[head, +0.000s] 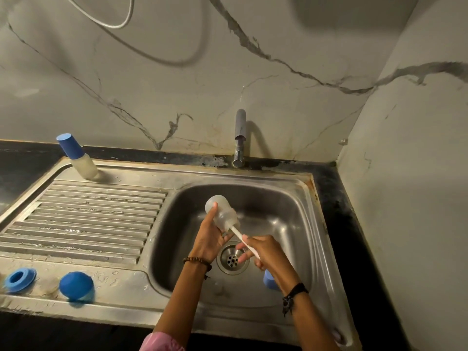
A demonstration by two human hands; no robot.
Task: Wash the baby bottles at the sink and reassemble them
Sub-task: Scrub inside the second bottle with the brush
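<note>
pink sleeve (162,343) edges in at the bottom, cut off by the frame. above it, the left hand (211,235) grips a clear baby bottle (221,211) over the sink basin (291,211), thumb laid along the bottle's side; the other fingers curl behind it and are mostly hidden. the bottle tilts, its base up and away, its mouth toward the right hand (263,252). that hand holds the white handle of a bottle brush (240,235), fingers curled round it; the brush head is inside the bottle, blurred into the plastic. just below the right fingers sits the drain (231,259). a blue piece (268,281) shows under the right wrist, mostly covered, so what it is cannot be told. well left of the left fingers, on the drainboard (88,224), lie a blue ring (19,278) and a blue cap (77,285). farther back stands a second bottle (81,160) with a blue cap on. the tap (239,138) is beyond the fingers.
</note>
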